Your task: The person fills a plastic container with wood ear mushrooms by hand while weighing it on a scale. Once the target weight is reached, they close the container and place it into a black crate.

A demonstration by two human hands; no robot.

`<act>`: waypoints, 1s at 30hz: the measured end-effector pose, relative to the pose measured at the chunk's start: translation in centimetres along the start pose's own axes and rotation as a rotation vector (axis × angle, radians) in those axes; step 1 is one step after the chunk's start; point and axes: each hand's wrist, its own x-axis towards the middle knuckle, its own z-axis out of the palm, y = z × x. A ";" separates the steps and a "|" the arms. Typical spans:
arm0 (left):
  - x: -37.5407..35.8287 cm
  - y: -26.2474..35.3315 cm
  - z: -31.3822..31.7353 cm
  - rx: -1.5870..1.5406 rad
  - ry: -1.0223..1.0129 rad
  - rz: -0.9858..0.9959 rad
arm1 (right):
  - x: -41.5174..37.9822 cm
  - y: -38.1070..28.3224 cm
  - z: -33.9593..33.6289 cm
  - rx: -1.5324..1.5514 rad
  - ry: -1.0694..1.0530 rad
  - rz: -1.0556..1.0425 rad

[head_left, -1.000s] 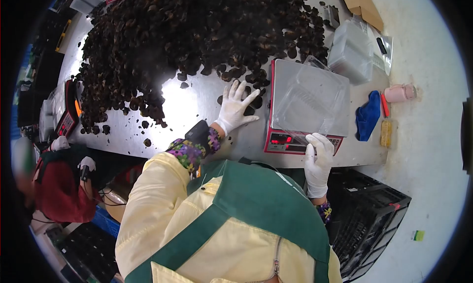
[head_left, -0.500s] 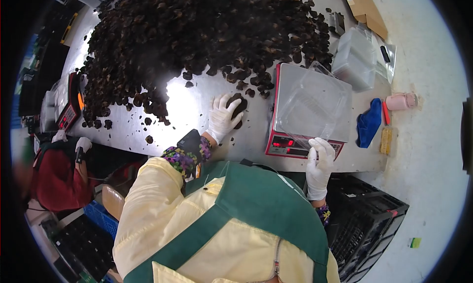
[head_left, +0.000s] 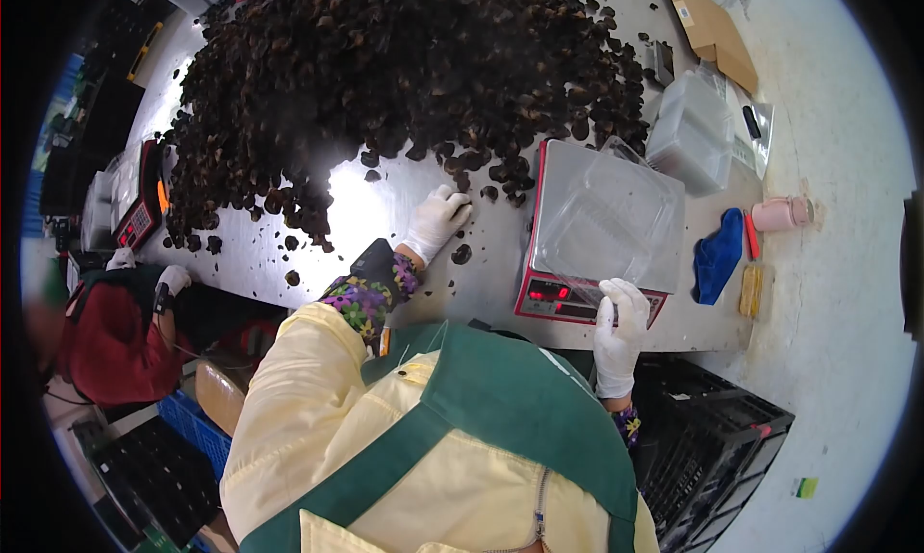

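My left hand [head_left: 438, 222], in a white glove, rests on the metal table with its fingers curled together. Whatever lies in its fingers is hidden. Just beyond the fingertips is a dark dried piece [head_left: 462, 180], like a mushroom cap, at the edge of a big pile [head_left: 404, 72] of such pieces. Another small dark piece [head_left: 462, 254] lies nearer me. My right hand [head_left: 621, 336], gloved too, closes on the near edge of a clear plastic container [head_left: 602, 221]. That container lies tilted on a red-framed weighing scale [head_left: 664, 211], whose red display reads 0.
Stacked clear boxes [head_left: 691, 134], a cardboard box [head_left: 712, 35], a blue cloth [head_left: 718, 257], a brush [head_left: 751, 291] and a pink cup [head_left: 782, 213] line the right side. Black crates [head_left: 717, 437] stand below. A co-worker in a red sleeve [head_left: 120, 346] sits left near another scale [head_left: 135, 221].
My left hand has gone from spread over a dark piece to curled fingers. A small piece now shows below it. My right hand stays at the container's edge. The view has shifted slightly.
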 end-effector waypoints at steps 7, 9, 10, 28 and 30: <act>2.4 4.7 -2.7 -0.238 0.282 -0.104 | -1.2 1.1 1.5 -0.402 -0.206 -0.117; 4.5 9.4 -4.4 -0.438 0.374 0.052 | -1.1 1.9 2.0 -0.403 -0.189 -0.150; 5.3 12.1 -5.3 -0.428 0.366 0.114 | -0.9 2.0 2.0 -0.405 -0.204 -0.151; 15.8 8.0 0.3 -0.126 0.465 -0.057 | 0.5 2.5 -0.4 -0.124 -0.003 -0.042; 17.9 4.4 0.2 -0.004 0.285 -0.192 | 1.1 2.7 -0.6 -0.088 0.027 -0.066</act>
